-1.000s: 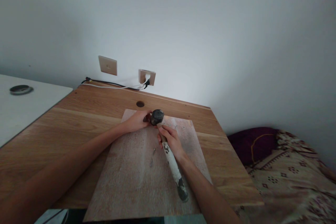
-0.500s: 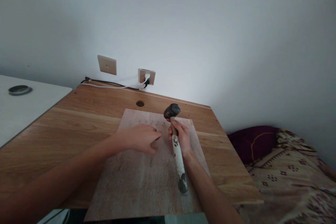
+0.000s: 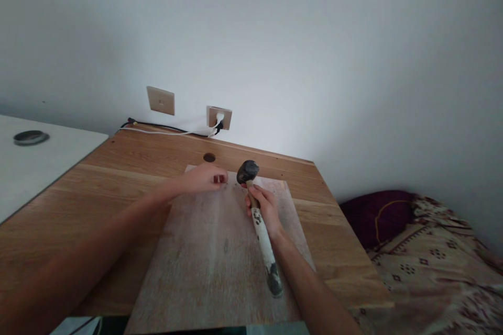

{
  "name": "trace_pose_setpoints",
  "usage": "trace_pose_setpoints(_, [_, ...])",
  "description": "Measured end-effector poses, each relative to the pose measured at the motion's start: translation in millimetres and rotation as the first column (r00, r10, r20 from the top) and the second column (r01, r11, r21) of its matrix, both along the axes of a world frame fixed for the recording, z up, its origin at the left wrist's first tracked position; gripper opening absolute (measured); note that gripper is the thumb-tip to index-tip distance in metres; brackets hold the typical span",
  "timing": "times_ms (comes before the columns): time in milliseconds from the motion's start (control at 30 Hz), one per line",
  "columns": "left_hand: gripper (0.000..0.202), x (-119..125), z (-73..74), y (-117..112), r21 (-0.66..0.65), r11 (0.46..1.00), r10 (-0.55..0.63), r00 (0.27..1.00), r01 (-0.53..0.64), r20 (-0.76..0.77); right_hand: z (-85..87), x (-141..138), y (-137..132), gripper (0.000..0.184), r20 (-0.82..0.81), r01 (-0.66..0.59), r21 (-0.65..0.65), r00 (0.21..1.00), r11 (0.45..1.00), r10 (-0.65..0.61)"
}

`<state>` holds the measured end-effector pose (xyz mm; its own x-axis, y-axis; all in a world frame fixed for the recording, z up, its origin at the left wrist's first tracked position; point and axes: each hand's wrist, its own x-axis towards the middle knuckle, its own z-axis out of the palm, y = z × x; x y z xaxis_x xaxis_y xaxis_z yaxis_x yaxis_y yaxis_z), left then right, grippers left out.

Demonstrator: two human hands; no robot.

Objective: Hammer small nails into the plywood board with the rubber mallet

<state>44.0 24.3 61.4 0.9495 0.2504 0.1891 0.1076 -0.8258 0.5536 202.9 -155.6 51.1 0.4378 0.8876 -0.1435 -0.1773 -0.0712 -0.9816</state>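
My right hand (image 3: 264, 208) is wrapped around the upper handle of a hammer (image 3: 262, 238), close to its dark, heavy head. The handle is bare wood near the top, worn white lower down and dark at the butt, which points toward me. To the left, my left hand (image 3: 208, 177) is over the far part of a pale wooden board (image 3: 204, 267), its fingers curled and pinched together. Whatever is between those fingers, if anything, is too small to make out. Small dark specks show on the board between the hands.
Under the board is a wooden desk (image 3: 118, 167) with a round cable hole (image 3: 209, 157). Cables run along the wall to a socket (image 3: 219, 118). A white table (image 3: 70, 141) adjoins at left; a patterned bedspread (image 3: 432, 267) and a purple cushion (image 3: 377, 217) are at right.
My left hand has moved away from me and left, to the board's far edge, with its fingers curled in. The hammer in my right hand has shifted slightly left.
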Motion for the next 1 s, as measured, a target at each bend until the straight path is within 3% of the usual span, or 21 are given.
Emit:
trace_pose_setpoints(133, [0.014,-6,-8.9,18,-0.07,0.993,0.094,0.995,-0.095,-0.01,-2.4,-2,0,0.045,0.016,-0.044,0.004,0.999,0.999,0.044])
trace_pose_setpoints(533, [0.011,-10,-21.0,14,-0.212,0.976,0.065,0.996,-0.052,0.055,-0.8,-11,0,0.044,0.008,-0.119,0.024,0.993,0.993,0.118])
trace_pose_setpoints(733, [0.037,-11,-31.6,13,-0.338,0.925,0.208,0.976,-0.175,0.064,-5.3,-26,4,0.047,-0.002,-0.233,0.06,0.972,0.971,0.234])
trace_pose_setpoints(1000, [0.035,-10,-33.9,10,-0.327,0.922,0.237,0.97,-0.206,0.058,-17.6,-26,10,0.053,0.033,-0.308,0.05,0.951,0.95,0.306])
